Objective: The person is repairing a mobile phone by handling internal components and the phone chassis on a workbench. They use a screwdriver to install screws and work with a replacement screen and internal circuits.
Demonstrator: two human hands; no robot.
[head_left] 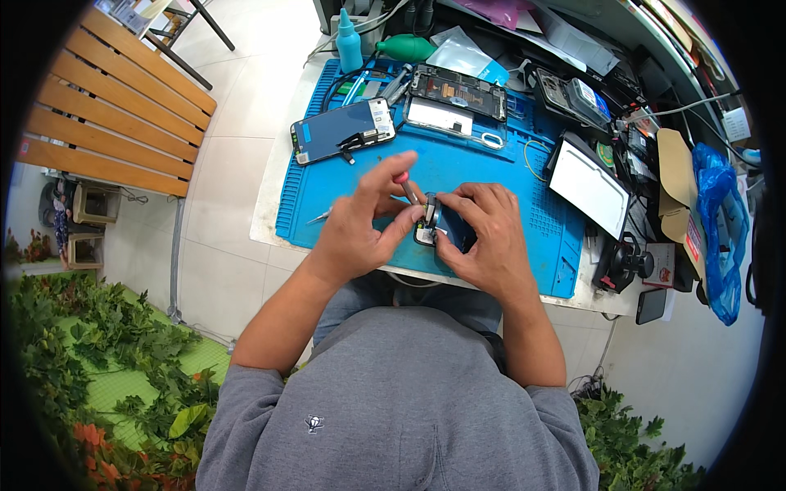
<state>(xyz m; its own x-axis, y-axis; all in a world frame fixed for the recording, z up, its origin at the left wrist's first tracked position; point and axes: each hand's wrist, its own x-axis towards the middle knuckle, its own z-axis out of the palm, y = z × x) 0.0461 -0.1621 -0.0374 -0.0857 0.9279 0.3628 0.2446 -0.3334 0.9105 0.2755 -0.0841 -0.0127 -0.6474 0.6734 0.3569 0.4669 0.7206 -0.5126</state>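
A small screwdriver with a pinkish-red cap is pinched in my left hand, its index finger raised by the cap. The screwdriver's tip reaches the end of a dark phone screen assembly, where small metal parts show. My right hand is closed around that screen assembly, tilted over the near edge of the blue mat; fingers cover much of it. The tip of a thin pointed metal tool pokes out beside my left hand. Farther back lies another phone screen with a black flex cable.
An opened phone body lies at the back of the mat, near a light-blue bottle and a green air blower. At right are a white panel, a black clamp-like device and a blue plastic bag.
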